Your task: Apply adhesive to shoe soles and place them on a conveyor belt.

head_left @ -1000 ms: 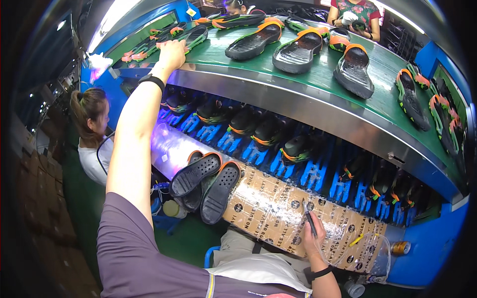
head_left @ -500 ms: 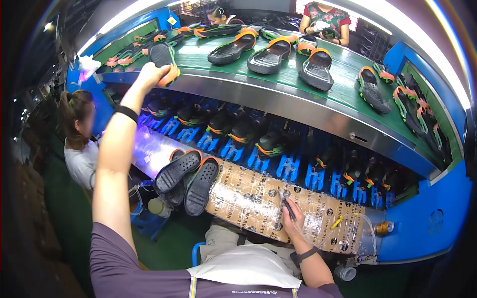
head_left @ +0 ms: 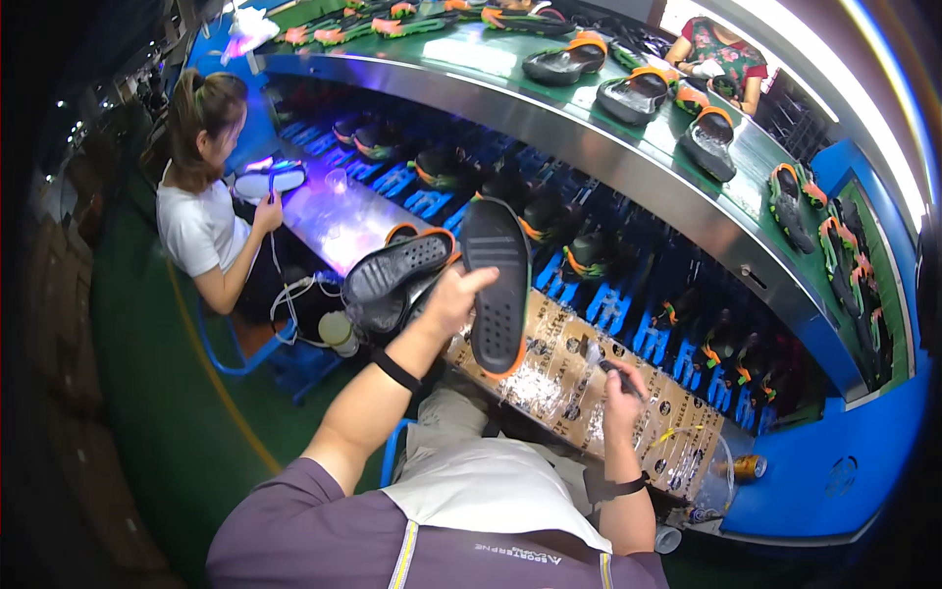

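Sole over cardboard-covered bench — green floor.

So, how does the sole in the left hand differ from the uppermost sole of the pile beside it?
The held sole is up in the left hand; the pile's top sole lies unheld over other soles. The held sole's holed end points to the picture's bottom; the top sole's points up and right. Both are black, with small holes and orange edging at one end.
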Available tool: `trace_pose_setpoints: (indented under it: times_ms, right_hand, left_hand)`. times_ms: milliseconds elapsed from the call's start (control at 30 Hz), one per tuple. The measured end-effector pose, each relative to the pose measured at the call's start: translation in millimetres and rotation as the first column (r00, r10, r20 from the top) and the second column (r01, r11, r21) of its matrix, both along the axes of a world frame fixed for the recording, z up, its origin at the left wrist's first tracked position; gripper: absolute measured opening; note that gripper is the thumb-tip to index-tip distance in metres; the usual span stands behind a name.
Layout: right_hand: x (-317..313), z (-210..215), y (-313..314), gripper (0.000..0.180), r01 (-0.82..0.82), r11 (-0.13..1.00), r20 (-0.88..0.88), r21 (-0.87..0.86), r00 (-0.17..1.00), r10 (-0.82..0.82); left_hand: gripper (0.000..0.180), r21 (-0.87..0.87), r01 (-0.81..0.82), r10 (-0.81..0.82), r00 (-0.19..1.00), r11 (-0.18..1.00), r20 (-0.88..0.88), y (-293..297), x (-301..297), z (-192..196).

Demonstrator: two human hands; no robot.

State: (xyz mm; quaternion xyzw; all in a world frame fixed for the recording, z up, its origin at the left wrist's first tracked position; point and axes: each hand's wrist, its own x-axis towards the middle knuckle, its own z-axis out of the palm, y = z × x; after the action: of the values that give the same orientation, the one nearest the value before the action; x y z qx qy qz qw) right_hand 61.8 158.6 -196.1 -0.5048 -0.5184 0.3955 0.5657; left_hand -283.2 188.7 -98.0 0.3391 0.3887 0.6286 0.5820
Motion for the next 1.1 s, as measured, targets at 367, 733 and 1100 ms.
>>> trace_pose_setpoints:
  times_ms: [367, 733, 1100]
  right_hand:
    - [-50.2, 78.0, 2.1, 0.020, -0.319, 0.947, -0.368, -0.030, 0.885, 0.286]
    - [-111.0, 110.8, 15.3, 0.014, -0.329, 0.944, -0.195, 0.004, 0.926, 0.324]
    - [-117.7, 103.4, 3.0, 0.020, -0.266, 0.960, 0.125, 0.089, 0.959, 0.254]
  left_hand:
    - [0.080, 0.015, 0.207, -0.141, 0.606, 0.978, 0.783, -45.6, 53.9, -66.1]
    - [0.080, 0.004, 0.308, -0.231, 0.705, 0.951, 0.670, -58.2, 83.3, -54.1]
    - [0.076, -0.017, 0.226, -0.191, 0.857, 0.974, 0.478, -47.1, 88.9, -68.5]
